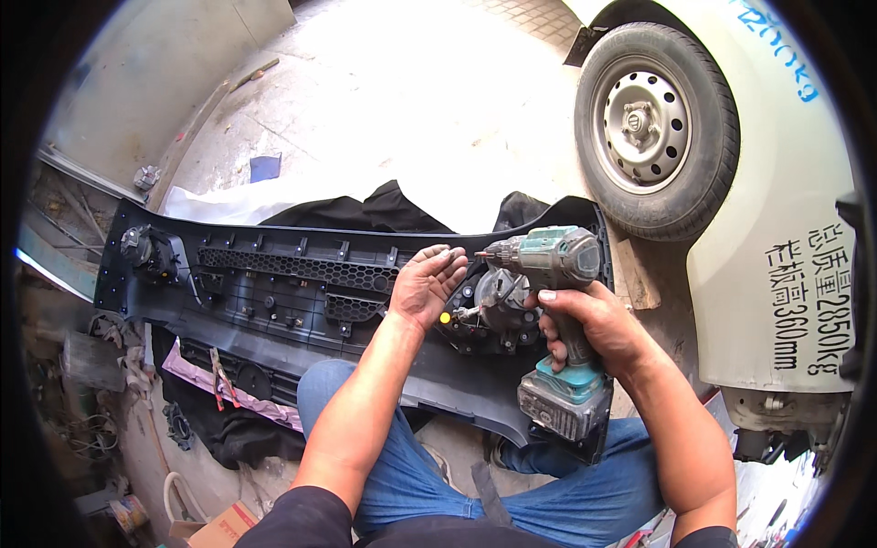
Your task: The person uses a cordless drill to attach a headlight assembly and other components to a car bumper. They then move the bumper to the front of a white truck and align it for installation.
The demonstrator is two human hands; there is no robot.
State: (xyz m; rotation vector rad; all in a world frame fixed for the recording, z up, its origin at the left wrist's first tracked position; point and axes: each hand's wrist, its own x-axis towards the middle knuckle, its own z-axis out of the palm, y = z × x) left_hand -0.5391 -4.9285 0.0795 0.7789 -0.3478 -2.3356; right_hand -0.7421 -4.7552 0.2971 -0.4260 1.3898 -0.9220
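Note:
My right hand (594,320) is wrapped round the grip of a teal and grey cordless drill (559,256), with its chuck and bit pointing left. The battery sits at the foot of the grip, above my knee. My left hand (429,285) is just left of the bit tip, fingers curled and pinched together; anything between them is too small to make out. Below both hands lies a long black plastic vehicle front panel (247,321), its ribbed inner side up, with honeycomb grilles. A lamp unit (501,297) sits partly behind the drill, and another lamp unit (151,256) at the far left end.
Red-handled pliers (222,379) lie by a pink strip (260,396) at the panel's near edge. Black cloth (384,208) spreads beneath the panel. At right stand a wheel (642,123) and a pale vehicle body (776,210). A cardboard box (224,528) is at the lower left.

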